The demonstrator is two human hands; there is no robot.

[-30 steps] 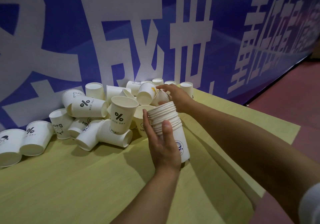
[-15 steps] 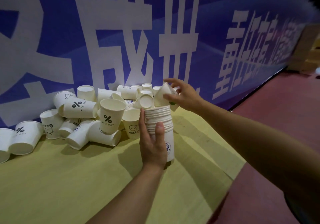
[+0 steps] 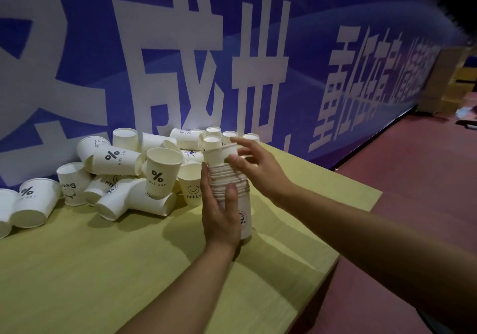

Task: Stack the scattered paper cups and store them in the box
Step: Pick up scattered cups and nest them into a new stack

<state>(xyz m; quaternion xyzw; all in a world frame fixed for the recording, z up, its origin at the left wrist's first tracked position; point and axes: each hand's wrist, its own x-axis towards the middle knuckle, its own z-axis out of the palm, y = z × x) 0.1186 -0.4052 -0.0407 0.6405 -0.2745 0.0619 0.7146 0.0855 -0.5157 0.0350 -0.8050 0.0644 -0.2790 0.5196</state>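
Observation:
A tall stack of nested white paper cups (image 3: 244,217) stands upright on the yellow-green table (image 3: 103,269), and my left hand (image 3: 219,209) is wrapped around its near side. My right hand (image 3: 254,164) pinches one more paper cup (image 3: 219,155) by its rim; that cup sits partly inside the top of the stack. To the left lies a pile of scattered white cups (image 3: 116,179), some printed "NICE DAY" or "HELLO", some lying on their sides, some upright or upside down. No box is in view.
A blue banner with large white characters (image 3: 232,62) stands right behind the cups. The table's right edge (image 3: 335,261) drops to a dark red floor (image 3: 413,179). Brown cardboard shapes (image 3: 444,83) sit far off at the upper right.
My right hand lifted a loose cup from the back of the pile and brought it down onto the top of the stack. My left hand has kept its hold on the stack.

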